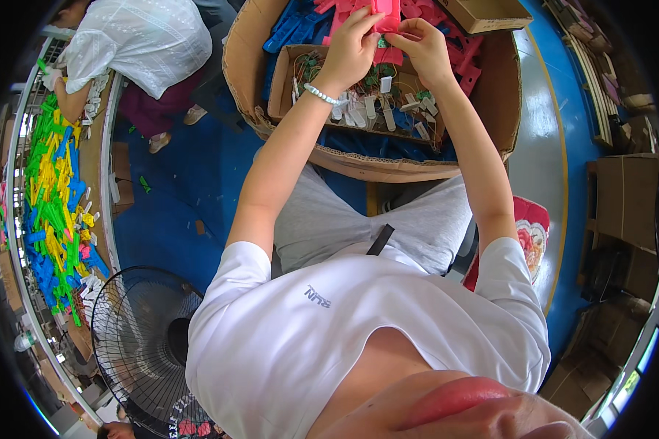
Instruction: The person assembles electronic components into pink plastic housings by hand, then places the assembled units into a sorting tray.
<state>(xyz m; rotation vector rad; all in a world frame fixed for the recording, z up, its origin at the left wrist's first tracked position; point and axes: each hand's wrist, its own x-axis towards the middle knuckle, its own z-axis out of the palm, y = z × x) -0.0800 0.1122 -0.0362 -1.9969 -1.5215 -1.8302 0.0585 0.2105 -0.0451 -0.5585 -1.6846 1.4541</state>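
Observation:
At the top of the view, over a large open carton, my left hand (351,50) pinches a bright pink plastic part (386,16) by its left edge. My right hand (423,53) meets it from the other side, its thumb and fingers closed at the part's lower end. A small green piece (382,42) shows between the two hands; whether it is fixed to the part I cannot tell. Below my hands sits a shallow cardboard box (285,77) holding white plastic pieces (370,107), thin wires and small green boards.
Blue and pink plastic parts (461,55) fill the large carton (245,55) around the box. A smaller cardboard box (494,14) rests on its right rim. Left, a person in white (143,44) leans over a table heaped with coloured parts (55,190). A black fan (139,329) stands nearby.

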